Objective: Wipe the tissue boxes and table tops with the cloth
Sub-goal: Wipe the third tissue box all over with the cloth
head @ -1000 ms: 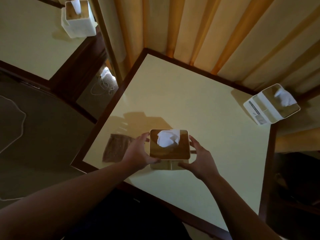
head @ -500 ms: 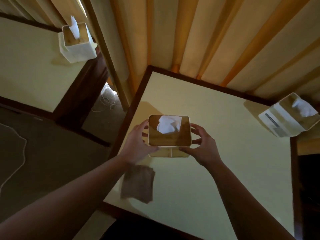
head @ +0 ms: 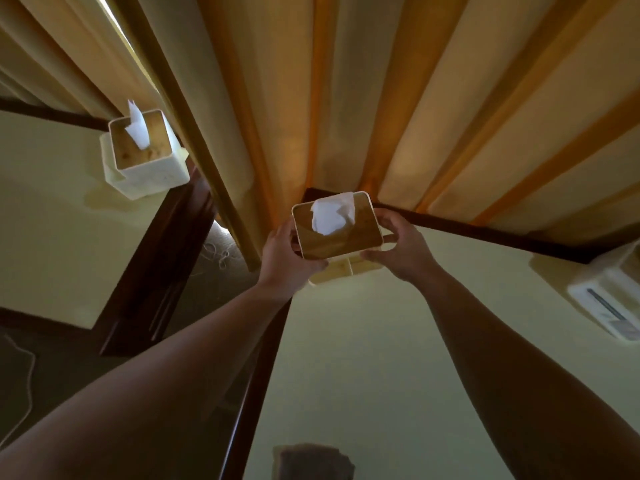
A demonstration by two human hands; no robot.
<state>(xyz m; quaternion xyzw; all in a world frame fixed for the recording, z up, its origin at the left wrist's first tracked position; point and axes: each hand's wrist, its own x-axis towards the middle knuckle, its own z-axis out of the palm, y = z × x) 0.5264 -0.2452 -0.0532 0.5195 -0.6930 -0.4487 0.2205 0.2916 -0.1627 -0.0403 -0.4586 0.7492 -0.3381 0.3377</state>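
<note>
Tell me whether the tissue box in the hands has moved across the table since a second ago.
Yes. The tissue box has gone from near the cloth to the table's far corner by the curtain.

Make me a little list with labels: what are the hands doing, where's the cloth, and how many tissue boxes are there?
left hand: the left hand grips the left side of the held tissue box
right hand: the right hand grips its right side
held box position: at the far corner of the near table, by the curtain
cloth: the brown cloth lies on the near table's front edge, untouched
tissue boxes: three; the second tissue box is on the left table, the third tissue box at the right edge
</note>
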